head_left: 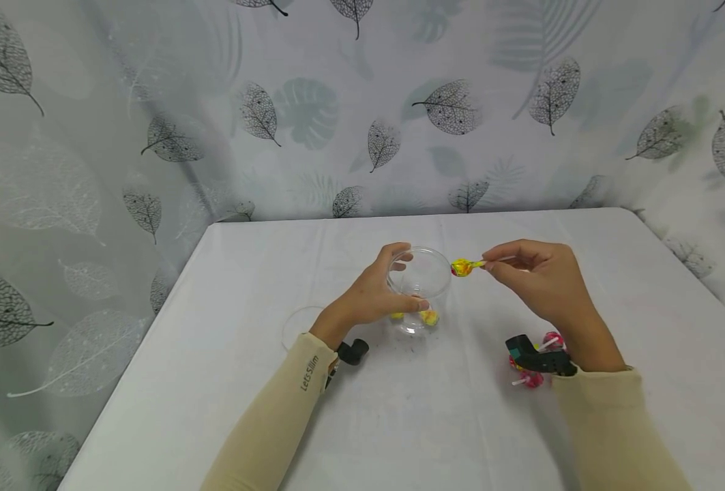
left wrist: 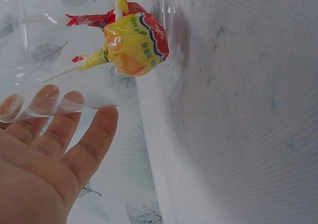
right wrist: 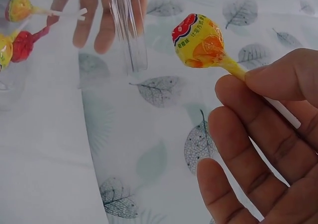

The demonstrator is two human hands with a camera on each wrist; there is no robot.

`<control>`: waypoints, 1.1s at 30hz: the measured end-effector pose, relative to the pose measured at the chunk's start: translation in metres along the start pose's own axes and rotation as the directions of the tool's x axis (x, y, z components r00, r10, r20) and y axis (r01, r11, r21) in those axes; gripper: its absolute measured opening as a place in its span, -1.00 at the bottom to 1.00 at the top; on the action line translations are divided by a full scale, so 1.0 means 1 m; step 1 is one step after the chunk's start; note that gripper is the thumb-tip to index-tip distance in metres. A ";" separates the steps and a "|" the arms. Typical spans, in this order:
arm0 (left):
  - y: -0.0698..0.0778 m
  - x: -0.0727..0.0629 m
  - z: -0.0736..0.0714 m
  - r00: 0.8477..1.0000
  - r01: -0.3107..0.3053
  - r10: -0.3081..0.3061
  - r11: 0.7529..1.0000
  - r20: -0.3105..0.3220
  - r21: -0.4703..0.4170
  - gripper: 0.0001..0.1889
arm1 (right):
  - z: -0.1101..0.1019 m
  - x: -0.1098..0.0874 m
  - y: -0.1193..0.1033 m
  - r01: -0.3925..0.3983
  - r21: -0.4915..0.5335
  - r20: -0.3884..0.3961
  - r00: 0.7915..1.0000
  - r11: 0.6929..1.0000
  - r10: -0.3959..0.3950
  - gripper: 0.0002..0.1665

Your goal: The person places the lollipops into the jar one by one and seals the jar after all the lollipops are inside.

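Note:
My left hand [head_left: 368, 293] grips a clear plastic jar [head_left: 437, 290] round its side, thumb in front and fingers behind. The jar's open mouth faces up and tilts toward the head camera. Inside lie a yellow-wrapped lollipop [left wrist: 136, 45] and a red-wrapped lollipop [left wrist: 97, 19], plus another yellow one partly hidden. With thumb and index finger, my right hand [head_left: 537, 276] pinches a yellow lollipop [right wrist: 198, 41] near the top of its stick. Its wrapped head points left, just right of the jar's rim in the head view.
Several pink and red lollipops [head_left: 530, 380] lie on the white table [head_left: 411, 423] beneath my right wrist, partly hidden by the wrist camera [head_left: 537, 358]. A clear round lid [head_left: 284, 331] lies behind my left wrist. Leaf-patterned curtains [head_left: 350, 102] hang round the table.

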State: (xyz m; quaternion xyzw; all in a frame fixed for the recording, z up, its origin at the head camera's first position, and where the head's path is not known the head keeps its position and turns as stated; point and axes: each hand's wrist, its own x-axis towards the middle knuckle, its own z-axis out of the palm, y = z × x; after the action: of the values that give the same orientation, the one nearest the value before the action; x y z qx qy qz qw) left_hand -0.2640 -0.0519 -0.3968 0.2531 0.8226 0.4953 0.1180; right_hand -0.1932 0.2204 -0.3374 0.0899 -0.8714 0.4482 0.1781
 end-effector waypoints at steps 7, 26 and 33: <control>0.000 -0.002 -0.001 1.000 0.003 -0.003 1.000 0.001 0.006 0.08 | 0.008 0.000 -0.003 0.037 0.062 -0.012 0.999 0.997 -0.036 -0.87; 0.003 0.000 0.000 1.000 0.009 -0.009 1.000 0.000 0.010 0.08 | 0.031 -0.003 -0.012 0.098 0.099 -0.075 0.993 0.990 -0.091 -0.87; 0.002 -0.001 0.000 1.000 -0.013 0.013 1.000 0.007 -0.020 0.10 | 0.039 -0.004 -0.014 0.134 0.084 -0.068 0.989 0.987 -0.128 -0.86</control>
State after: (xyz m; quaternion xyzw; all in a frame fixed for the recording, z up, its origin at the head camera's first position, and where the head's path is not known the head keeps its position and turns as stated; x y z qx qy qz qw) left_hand -0.2625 -0.0515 -0.3950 0.2591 0.8154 0.5035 0.1202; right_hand -0.1942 0.1805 -0.3497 0.1407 -0.8369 0.4762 0.2301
